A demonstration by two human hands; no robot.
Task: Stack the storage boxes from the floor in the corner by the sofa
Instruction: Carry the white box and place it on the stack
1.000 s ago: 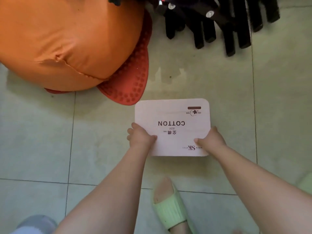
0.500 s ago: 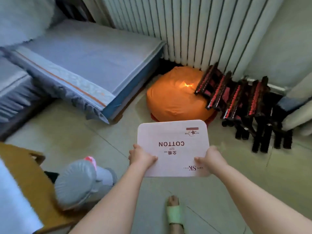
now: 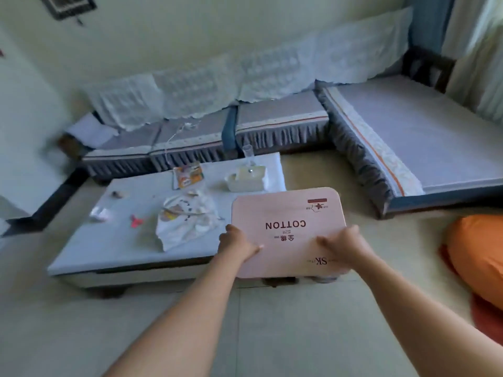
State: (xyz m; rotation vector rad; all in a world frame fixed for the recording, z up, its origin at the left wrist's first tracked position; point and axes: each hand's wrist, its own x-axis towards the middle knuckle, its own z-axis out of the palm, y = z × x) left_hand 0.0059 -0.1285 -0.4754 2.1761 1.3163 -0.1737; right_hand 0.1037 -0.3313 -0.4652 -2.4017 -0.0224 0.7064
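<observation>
I hold a flat pale pink storage box (image 3: 288, 213) with "COTTON" printed upside down on its lid, raised in the air in front of me. My left hand (image 3: 236, 243) grips its near left edge and my right hand (image 3: 343, 244) grips its near right edge. The box hangs over the right end of a low coffee table (image 3: 114, 248). Behind the table runs an L-shaped grey-blue sofa (image 3: 408, 137), its inner corner at the upper middle right.
The table carries a crumpled white printed bag (image 3: 185, 221), a white tissue holder (image 3: 246, 180), a snack packet (image 3: 188, 175) and small bits. An orange cushion (image 3: 479, 257) lies on the tiled floor at the right. Bare floor lies between table and sofa.
The box was lifted off the floor by the orange cushion. My view has swung left from the radiator side to the coffee table and sofa, with the box still in both hands.
</observation>
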